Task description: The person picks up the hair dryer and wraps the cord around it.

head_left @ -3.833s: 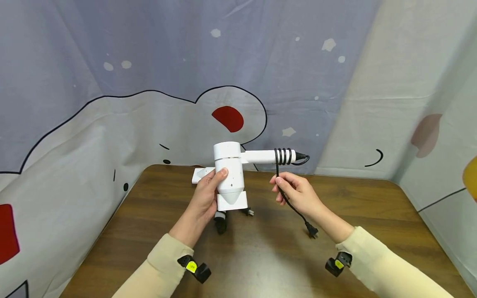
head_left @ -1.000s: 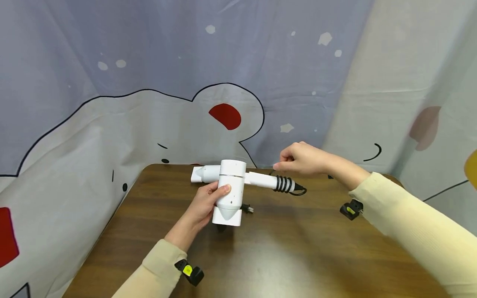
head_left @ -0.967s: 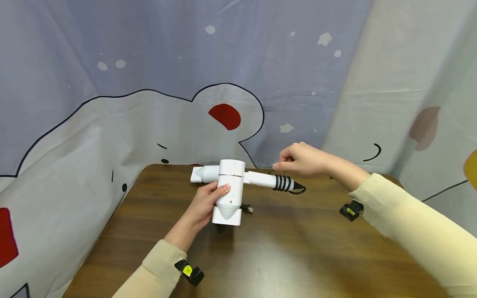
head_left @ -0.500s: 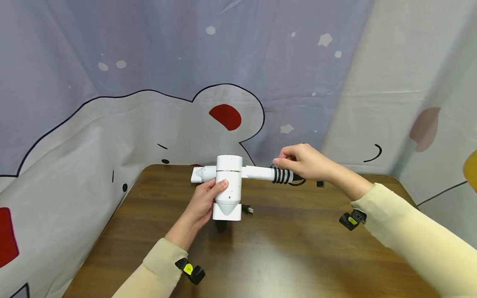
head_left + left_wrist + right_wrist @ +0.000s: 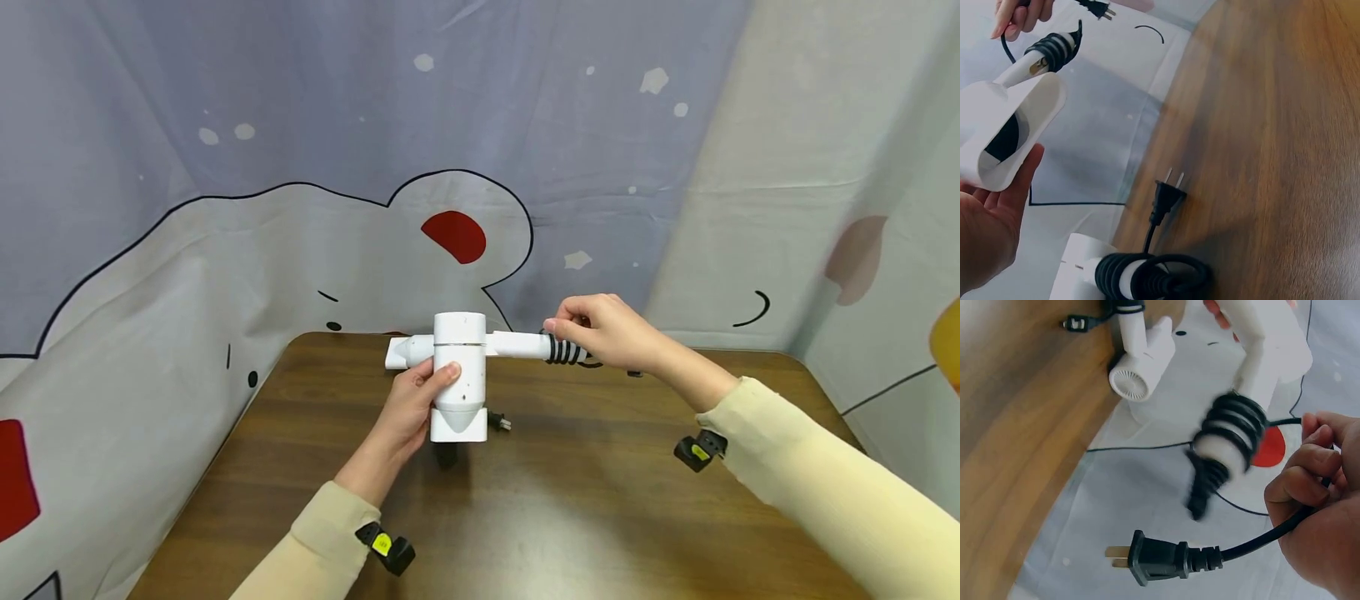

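Observation:
My left hand (image 5: 408,408) grips a white hair dryer (image 5: 461,367) by its barrel, thumb across the front, holding it above the table. Its handle points right, with black cord coils (image 5: 564,350) wound round the far end. Just beyond the handle, my right hand (image 5: 611,329) pinches the loose stretch of that cord. In the right wrist view the cord runs through the curled fingers and ends in a two-prong plug (image 5: 1160,557), hanging free. The flat nozzle (image 5: 1041,119) faces the camera in the left wrist view.
A second white hair dryer (image 5: 1144,369) lies on the wooden table (image 5: 570,492), partly hidden behind the held one. Its cord is wrapped around its handle, and its plug (image 5: 1166,199) rests on the tabletop. A printed curtain (image 5: 337,250) hangs behind the table.
From below the handle, where the plug end hung toward me, my right hand has carried the cord up and over to its far side. The held dryer dipped, then rose slightly.

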Demonstrator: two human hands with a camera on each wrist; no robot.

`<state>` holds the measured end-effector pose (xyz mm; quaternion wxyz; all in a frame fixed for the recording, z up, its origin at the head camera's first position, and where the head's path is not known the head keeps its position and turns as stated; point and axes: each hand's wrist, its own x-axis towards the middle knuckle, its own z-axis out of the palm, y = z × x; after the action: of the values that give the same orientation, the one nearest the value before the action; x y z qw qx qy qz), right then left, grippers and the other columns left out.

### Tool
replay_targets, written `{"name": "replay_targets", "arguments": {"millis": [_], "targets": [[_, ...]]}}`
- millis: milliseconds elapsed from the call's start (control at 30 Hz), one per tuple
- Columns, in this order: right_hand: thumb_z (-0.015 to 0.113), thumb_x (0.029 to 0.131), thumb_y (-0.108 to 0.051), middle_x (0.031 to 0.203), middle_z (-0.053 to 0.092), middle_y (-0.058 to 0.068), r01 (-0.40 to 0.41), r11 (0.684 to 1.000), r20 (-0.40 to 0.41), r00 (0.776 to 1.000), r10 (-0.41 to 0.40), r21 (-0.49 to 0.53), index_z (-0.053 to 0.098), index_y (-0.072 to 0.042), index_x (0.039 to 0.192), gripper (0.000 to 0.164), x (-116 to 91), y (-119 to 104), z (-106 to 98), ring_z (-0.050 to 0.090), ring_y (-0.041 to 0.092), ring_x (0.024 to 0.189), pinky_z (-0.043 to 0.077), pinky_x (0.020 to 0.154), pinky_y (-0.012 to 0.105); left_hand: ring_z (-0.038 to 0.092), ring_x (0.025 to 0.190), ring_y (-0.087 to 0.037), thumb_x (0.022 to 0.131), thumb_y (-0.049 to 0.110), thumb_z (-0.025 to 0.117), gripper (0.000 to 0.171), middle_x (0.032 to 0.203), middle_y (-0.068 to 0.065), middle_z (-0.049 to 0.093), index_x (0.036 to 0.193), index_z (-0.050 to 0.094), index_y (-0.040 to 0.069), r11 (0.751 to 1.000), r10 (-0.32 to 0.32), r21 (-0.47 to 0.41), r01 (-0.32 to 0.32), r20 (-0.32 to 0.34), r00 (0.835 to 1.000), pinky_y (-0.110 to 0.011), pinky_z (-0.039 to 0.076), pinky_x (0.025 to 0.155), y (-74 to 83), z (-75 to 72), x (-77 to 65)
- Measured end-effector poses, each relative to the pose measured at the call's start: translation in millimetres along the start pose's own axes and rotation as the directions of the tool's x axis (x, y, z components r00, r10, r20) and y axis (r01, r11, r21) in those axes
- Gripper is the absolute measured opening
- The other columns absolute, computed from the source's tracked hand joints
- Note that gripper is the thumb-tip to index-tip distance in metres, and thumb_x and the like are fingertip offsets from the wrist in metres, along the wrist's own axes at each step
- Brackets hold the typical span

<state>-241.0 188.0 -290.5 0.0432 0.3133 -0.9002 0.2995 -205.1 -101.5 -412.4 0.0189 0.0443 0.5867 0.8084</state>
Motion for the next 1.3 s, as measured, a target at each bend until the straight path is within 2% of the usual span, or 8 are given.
{"name": "replay_targets", "arguments": {"millis": [300, 433, 567, 733, 900, 1000, 1133, 1300], "targets": [[0.063, 0.108, -0.012, 0.083, 0.067, 0.0, -0.006, 0.978, -0.123, 0.992, 0.032, 0.209, 0.075, -0.007, 0.099, 0.015, -26.9, 1.5, 37.0, 0.057, 0.013, 0.071, 0.047, 0.064, 0.026, 0.07, 0.089, -0.013, 0.104, 0.011, 0.063, 0.038, 0.097, -0.003, 0.074, 0.134, 0.061, -0.012, 0.996, 0.007, -0.085, -0.016, -0.108, 0.994, -0.029, 0.057, 0.079, 0.5, 10.1, 1.6], [0.059, 0.109, -0.011, 0.086, 0.066, 0.003, -0.03, 0.943, -0.165, 0.982, 0.089, 0.332, 0.073, -0.001, 0.105, 0.017, -39.5, 3.5, 56.5, 0.056, 0.011, 0.066, 0.047, 0.059, 0.025, 0.071, 0.088, -0.014, 0.103, 0.014, 0.064, 0.04, 0.096, -0.003, 0.074, 0.135, 0.062, -0.011, 0.993, -0.002, -0.12, -0.012, -0.116, 0.993, -0.03, 0.058, 0.078, 3.6, 14.6, 0.6], [0.057, 0.111, -0.011, 0.081, 0.06, 0.007, -0.048, 0.872, -0.158, 0.977, 0.143, 0.487, 0.07, 0.002, 0.11, 0.018, -49.0, 4.2, 72.1, 0.051, 0.01, 0.056, 0.046, 0.05, 0.026, 0.071, 0.089, -0.013, 0.104, 0.017, 0.062, 0.039, 0.096, -0.002, 0.074, 0.133, 0.062, -0.008, 0.989, -0.017, -0.148, 0.001, -0.106, 0.994, -0.03, 0.057, 0.08, 6.6, 18.2, -1.6], [0.055, 0.112, -0.012, 0.087, 0.065, 0.008, -0.059, 0.804, -0.133, 0.976, 0.17, 0.592, 0.069, 0.003, 0.116, 0.021, -53.5, 9.2, 90.0, 0.059, 0.013, 0.063, 0.056, 0.057, 0.031, 0.069, 0.089, -0.012, 0.105, 0.019, 0.059, 0.034, 0.095, -0.001, 0.074, 0.13, 0.064, -0.005, 0.986, -0.033, -0.167, 0.015, -0.107, 0.994, -0.03, 0.055, 0.08, 10.2, 21.2, -4.4], [0.056, 0.112, -0.014, 0.09, 0.067, 0.01, -0.113, 0.694, -0.068, 0.971, 0.228, 0.711, 0.067, 0.007, 0.119, 0.024, -55.1, 22.0, 101.7, 0.063, 0.014, 0.068, 0.06, 0.062, 0.034, 0.069, 0.09, -0.012, 0.104, 0.022, 0.06, 0.035, 0.095, 0.0, 0.073, 0.128, 0.064, -0.003, 0.985, -0.044, -0.169, 0.028, -0.09, 0.995, -0.029, 0.054, 0.08, 12.8, 23.0, -8.4], [0.058, 0.112, -0.014, 0.091, 0.068, 0.009, -0.144, 0.63, -0.024, 0.968, 0.25, 0.763, 0.066, 0.008, 0.118, 0.025, -54.8, 32.0, 104.1, 0.063, 0.013, 0.069, 0.06, 0.064, 0.032, 0.069, 0.09, -0.012, 0.104, 0.023, 0.059, 0.034, 0.095, -0.001, 0.073, 0.126, 0.065, -0.002, 0.984, -0.054, -0.171, 0.04, -0.076, 0.996, -0.03, 0.055, 0.079, 12.5, 23.4, -11.7], [0.057, 0.112, -0.014, 0.091, 0.067, 0.005, -0.181, 0.567, 0.056, 0.971, 0.23, 0.804, 0.066, 0.007, 0.116, 0.024, -52.9, 45.6, 101.4, 0.064, 0.012, 0.073, 0.061, 0.068, 0.03, 0.069, 0.089, -0.013, 0.104, 0.022, 0.058, 0.03, 0.095, -0.001, 0.074, 0.122, 0.066, 0.0, 0.983, -0.065, -0.174, 0.056, -0.045, 0.997, -0.03, 0.056, 0.078, 12.1, 23.4, -16.9], [0.058, 0.111, -0.013, 0.097, 0.068, 0.001, -0.235, 0.469, 0.174, 0.97, 0.171, 0.851, 0.07, -0.006, 0.111, 0.013, -52.4, 61.0, 88.5, 0.062, 0.01, 0.078, 0.059, 0.073, 0.027, 0.069, 0.089, -0.013, 0.103, 0.022, 0.056, 0.031, 0.096, -0.001, 0.073, 0.124, 0.064, 0.0, 0.981, -0.077, -0.177, 0.08, 0.026, 0.997, -0.031, 0.057, 0.079, 12.2, 22.0, -21.9]]}}
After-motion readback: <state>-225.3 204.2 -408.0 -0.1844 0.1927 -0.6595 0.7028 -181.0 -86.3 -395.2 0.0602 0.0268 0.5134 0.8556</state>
